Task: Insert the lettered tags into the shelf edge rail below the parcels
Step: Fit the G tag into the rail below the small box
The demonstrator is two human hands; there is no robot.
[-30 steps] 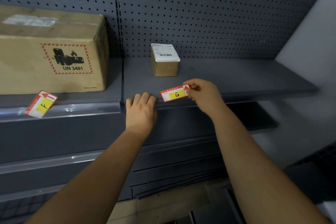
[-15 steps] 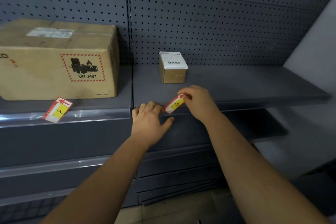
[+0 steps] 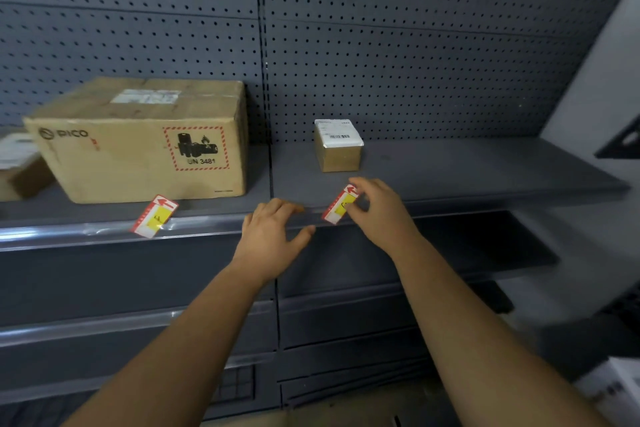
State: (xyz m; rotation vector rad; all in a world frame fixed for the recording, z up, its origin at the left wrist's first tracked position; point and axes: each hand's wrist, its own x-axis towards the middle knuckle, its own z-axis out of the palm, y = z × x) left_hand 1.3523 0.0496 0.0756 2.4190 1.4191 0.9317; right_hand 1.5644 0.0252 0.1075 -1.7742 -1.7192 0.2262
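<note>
My right hand [image 3: 375, 215] pinches a red, white and yellow tag [image 3: 337, 206], tilted, with its lower end at the shelf edge rail [image 3: 450, 208] below the small brown parcel [image 3: 337, 146]. Its letter is partly hidden by my fingers. My left hand [image 3: 273, 236] rests on the rail just left of that tag, fingers over the shelf lip and thumb spread. A second tag marked F [image 3: 154, 217] sits tilted in the clear rail [image 3: 69, 230] below the large PICO carton [image 3: 142, 140].
A grey pegboard wall [image 3: 381, 45] backs the shelf. Another parcel [image 3: 17, 166] shows at the far left edge. Lower shelves with more rails [image 3: 104, 326] run beneath. A white box [image 3: 613, 388] lies at the bottom right.
The tag in my right hand has turned from level to steeply tilted and come down to the rail. My left thumb has spread out. The camera has shifted, so the shelf sits lower in view.
</note>
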